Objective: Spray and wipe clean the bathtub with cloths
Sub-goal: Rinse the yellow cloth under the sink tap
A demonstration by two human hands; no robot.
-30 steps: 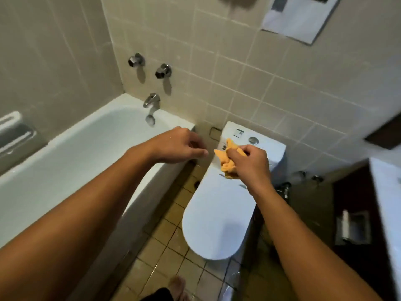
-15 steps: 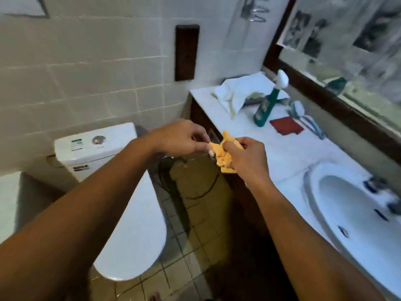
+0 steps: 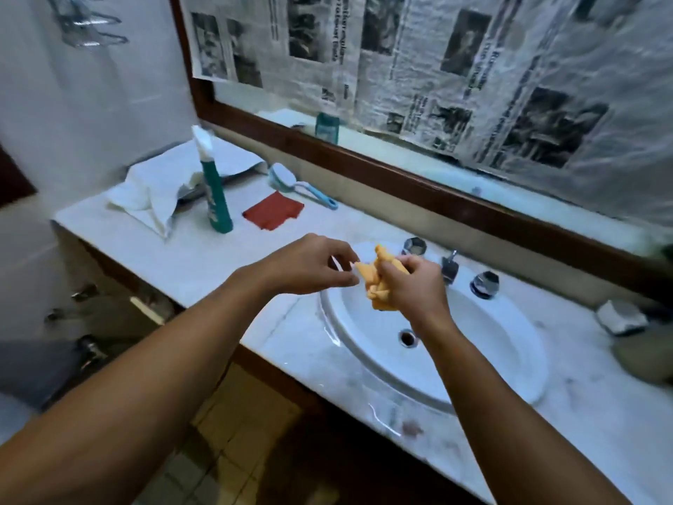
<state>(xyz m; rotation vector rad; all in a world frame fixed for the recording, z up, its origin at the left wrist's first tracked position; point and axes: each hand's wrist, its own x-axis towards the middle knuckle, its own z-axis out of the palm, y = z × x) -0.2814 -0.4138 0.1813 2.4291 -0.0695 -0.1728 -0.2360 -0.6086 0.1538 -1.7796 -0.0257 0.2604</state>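
My right hand (image 3: 415, 286) grips a crumpled orange cloth (image 3: 377, 282) above the white sink basin (image 3: 473, 359). My left hand (image 3: 313, 264) is just left of it, and its fingertips pinch a corner of the same cloth. A green spray bottle (image 3: 215, 191) with a white nozzle stands upright on the marble counter (image 3: 204, 260), well to the left of both hands. A red cloth (image 3: 274, 211) lies flat beside the bottle. The bathtub is out of view.
A blue scrub brush (image 3: 296, 184) and a crumpled white towel (image 3: 153, 191) lie at the counter's back left. The tap and two chrome knobs (image 3: 449, 266) sit behind the basin. Newspaper covers the mirror (image 3: 437, 67). Tiled floor (image 3: 233, 431) lies below the counter edge.
My view has swung right from the bathtub and toilet to the sink counter. Both hands stay together on the orange cloth and are now over the basin.
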